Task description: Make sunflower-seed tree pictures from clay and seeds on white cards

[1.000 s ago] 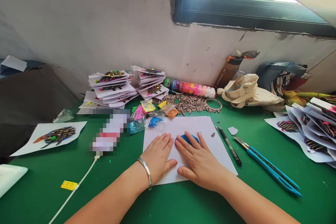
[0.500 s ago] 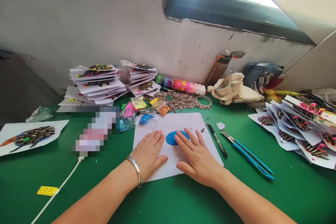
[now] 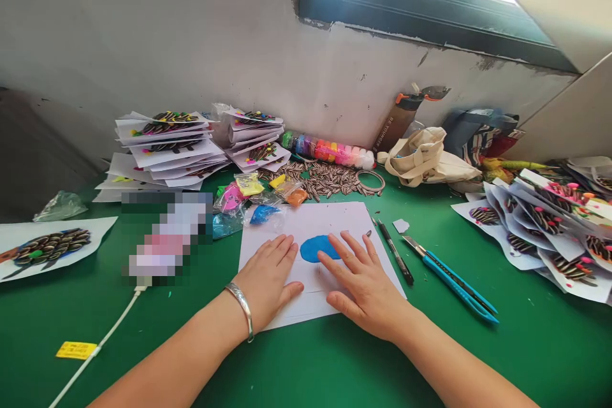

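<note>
A flat blue oval of what looks like modelling clay [image 3: 316, 248] lies on a white sheet of paper [image 3: 306, 306]. My left hand [image 3: 270, 277] rests flat on the paper's left side, fingers together and thumb out, left of the oval. Over the oval's right end spreads my right hand [image 3: 366, 287], its fingers apart and covering part of the blue. Neither hand grips anything. Just above the oval, a small clear bag of blue clay [image 3: 264, 213] sits at the paper's top edge.
To the right lie a black pen [image 3: 396, 252] and a blue utility knife [image 3: 449, 277]. Sunflower seeds [image 3: 329, 178] and bagged clay sit behind the paper. Stacks of seed-decorated sheets [image 3: 172, 150] stand left, more sheets [image 3: 545, 229] right. A white cable [image 3: 115, 331] crosses the left.
My right hand has shifted slightly right, uncovering more of the blue oval. My left hand stays at the paper's left side. The view has moved slightly.
</note>
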Available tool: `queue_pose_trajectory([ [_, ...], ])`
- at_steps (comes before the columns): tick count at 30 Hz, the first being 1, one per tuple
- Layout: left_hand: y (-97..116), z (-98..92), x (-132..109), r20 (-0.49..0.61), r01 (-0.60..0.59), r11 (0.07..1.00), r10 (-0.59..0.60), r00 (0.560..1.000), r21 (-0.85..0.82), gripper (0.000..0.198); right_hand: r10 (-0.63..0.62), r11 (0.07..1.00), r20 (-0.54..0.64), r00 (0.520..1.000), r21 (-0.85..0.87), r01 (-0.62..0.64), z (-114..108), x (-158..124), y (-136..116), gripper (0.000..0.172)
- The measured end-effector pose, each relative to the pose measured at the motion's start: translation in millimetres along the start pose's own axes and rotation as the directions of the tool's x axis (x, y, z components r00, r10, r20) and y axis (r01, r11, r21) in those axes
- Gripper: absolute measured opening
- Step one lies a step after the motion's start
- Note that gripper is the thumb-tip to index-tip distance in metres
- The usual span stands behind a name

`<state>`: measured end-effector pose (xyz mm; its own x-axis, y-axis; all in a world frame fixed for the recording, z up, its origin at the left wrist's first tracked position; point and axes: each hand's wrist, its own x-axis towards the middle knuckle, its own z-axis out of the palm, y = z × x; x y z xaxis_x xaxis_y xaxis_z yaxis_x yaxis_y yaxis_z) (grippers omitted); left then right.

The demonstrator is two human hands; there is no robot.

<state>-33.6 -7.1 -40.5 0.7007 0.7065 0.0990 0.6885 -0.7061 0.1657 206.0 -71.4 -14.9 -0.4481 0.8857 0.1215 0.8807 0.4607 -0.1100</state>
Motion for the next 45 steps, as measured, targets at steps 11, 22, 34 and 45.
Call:
queue_pose_trajectory([
  [11, 0, 0.5, 0, 0.002, 0.003, 1.000, -0.003, 1.000, 0.005, 0.062, 0.056, 0.997, -0.016, 0.998, 0.047, -0.055, 1, 2, 0, 0.053],
  [22, 6, -21.7, 5, 0.123, 0.020, 1.000, -0.019, 0.992, -0.006, 0.062, 0.105, 0.989, -0.052, 0.993, 0.112, -0.099, -2, 0, 11, 0.042],
  [34, 5, -25.1, 7, 0.154, 0.028, 0.999, -0.024, 0.988, -0.024, 0.062, 0.171, 0.955, -0.006, 0.985, 0.246, -0.164, -9, -1, 25, 0.044],
  [45, -1, -17.9, 4, 0.074, -0.005, 0.999, 0.009, 0.997, -0.050, 0.060, 0.192, 0.949, 0.001, 0.981, 0.255, -0.186, -21, -5, 35, 0.039],
])
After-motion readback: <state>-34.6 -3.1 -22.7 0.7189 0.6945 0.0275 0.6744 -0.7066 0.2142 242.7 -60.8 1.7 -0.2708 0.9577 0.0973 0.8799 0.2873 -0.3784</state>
